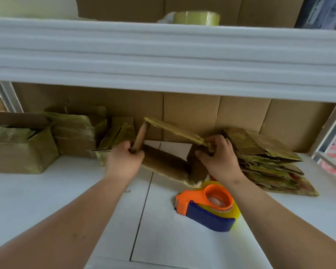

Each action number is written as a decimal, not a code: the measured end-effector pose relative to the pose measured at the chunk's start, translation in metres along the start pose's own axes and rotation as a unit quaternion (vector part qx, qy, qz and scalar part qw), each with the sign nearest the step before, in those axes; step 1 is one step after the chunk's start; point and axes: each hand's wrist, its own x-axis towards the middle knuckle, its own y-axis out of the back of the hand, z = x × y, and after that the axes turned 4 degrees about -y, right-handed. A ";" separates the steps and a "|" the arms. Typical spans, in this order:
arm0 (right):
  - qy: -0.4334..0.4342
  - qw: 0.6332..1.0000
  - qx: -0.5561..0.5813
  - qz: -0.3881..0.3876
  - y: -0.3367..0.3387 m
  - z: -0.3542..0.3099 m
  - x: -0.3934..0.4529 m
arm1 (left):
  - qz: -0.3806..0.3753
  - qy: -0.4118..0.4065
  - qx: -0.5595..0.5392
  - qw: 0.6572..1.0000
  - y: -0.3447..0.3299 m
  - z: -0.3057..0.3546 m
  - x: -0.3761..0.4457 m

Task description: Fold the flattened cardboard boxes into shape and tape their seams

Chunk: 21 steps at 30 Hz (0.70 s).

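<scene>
Two hands work one half-opened cardboard box (163, 148) between them: the left hand (122, 162) grips its left corner, the right hand (219, 160) pinches its right edge. One tape dispenser (206, 206) lies just below the right hand; one stack of flattened boxes (264, 164) sits right of it. Assembled boxes (21, 148) stand left of the left hand on the white table (47, 191), under a white shelf (163, 59).

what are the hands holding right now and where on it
Both hold one half-opened cardboard box: the left hand grips its left side wall, the right hand pinches its right corner.
</scene>
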 end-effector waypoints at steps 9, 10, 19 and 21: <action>0.037 0.997 0.063 -0.003 0.006 -0.026 -0.032 | 0.076 -0.014 -0.041 0.996 0.063 0.011 -0.036; 0.029 0.997 0.069 -0.002 0.006 -0.029 -0.034 | 0.078 -0.017 -0.033 0.996 0.069 0.011 -0.040; -0.005 0.995 0.102 0.006 0.000 -0.080 -0.071 | 0.030 0.054 -0.050 0.997 0.133 -0.004 -0.067; -0.010 0.994 0.108 0.006 -0.005 -0.092 -0.083 | 0.027 0.065 -0.056 0.996 0.149 -0.011 -0.070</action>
